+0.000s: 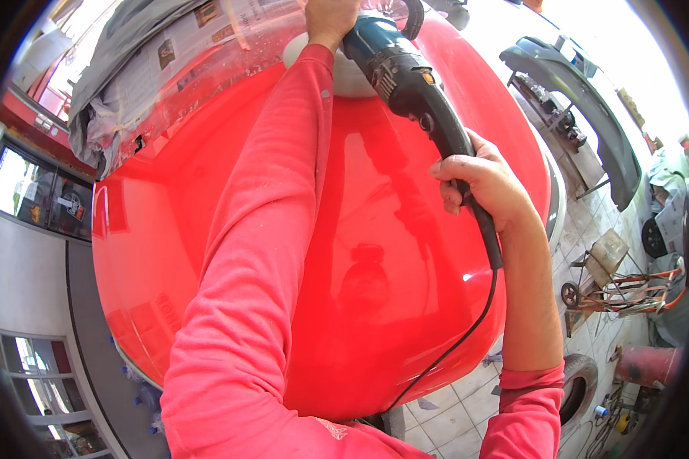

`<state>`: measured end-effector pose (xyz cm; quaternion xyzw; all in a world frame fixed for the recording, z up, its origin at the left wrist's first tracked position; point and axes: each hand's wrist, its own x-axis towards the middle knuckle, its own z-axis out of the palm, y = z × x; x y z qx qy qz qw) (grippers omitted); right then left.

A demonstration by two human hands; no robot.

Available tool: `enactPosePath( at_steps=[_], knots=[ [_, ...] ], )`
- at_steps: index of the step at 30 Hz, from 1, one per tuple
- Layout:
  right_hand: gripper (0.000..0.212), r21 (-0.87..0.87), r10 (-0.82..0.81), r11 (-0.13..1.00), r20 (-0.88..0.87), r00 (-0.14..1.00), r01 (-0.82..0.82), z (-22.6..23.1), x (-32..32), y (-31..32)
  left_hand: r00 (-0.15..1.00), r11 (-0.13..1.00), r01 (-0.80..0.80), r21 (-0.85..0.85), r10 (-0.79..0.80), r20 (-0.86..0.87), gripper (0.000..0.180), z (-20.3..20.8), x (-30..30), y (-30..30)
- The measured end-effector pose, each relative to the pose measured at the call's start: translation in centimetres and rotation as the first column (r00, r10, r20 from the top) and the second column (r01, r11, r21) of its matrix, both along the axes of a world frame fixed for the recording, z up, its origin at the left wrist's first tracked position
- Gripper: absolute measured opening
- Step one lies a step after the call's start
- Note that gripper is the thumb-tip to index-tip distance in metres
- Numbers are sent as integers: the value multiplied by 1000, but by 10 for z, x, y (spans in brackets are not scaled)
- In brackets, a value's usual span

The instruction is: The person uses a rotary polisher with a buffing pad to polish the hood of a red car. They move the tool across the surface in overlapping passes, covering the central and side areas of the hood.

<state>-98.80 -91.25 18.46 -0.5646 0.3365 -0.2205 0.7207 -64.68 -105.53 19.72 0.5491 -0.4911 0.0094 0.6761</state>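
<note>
A blue and black electric polisher (pixel 406 80) lies across the far part of a glossy red car panel (pixel 375 268). Its pale round pad (pixel 352 83) is against the paint, partly covered by my left arm and the tool body. My right hand (pixel 486 177) wraps round the polisher's black rear handle. At the top edge my left hand (pixel 331 21) grips the front end of the polisher, its fingers mostly hidden. From the rear handle a black power cord (pixel 467 333) hangs over the panel toward its near edge.
Newspaper and plastic masking (pixel 199 46) cover the far left of the car. To the right stand a dark bumper (pixel 589 115), a hand cart (pixel 628 283), a tire (pixel 579 386) and a red cylinder (pixel 648 366) on the tiled floor (pixel 444 417). A glazed door (pixel 50 382) is at left.
</note>
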Motion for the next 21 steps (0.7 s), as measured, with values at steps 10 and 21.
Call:
enactPosePath(
  at_steps=[10, 21],
  knots=[
    [42, -101, -145, 985, -34, 989, 141, -3, -3, 17, 994, 993, 81, 87, -87, 66, 73, -14, -35, -44],
    [53, -33, -70, 997, 37, 997, 71, -15, 84, 179, 996, 998, -25, 64, 31, -86, 71, -9, 55, 145]
  ],
)
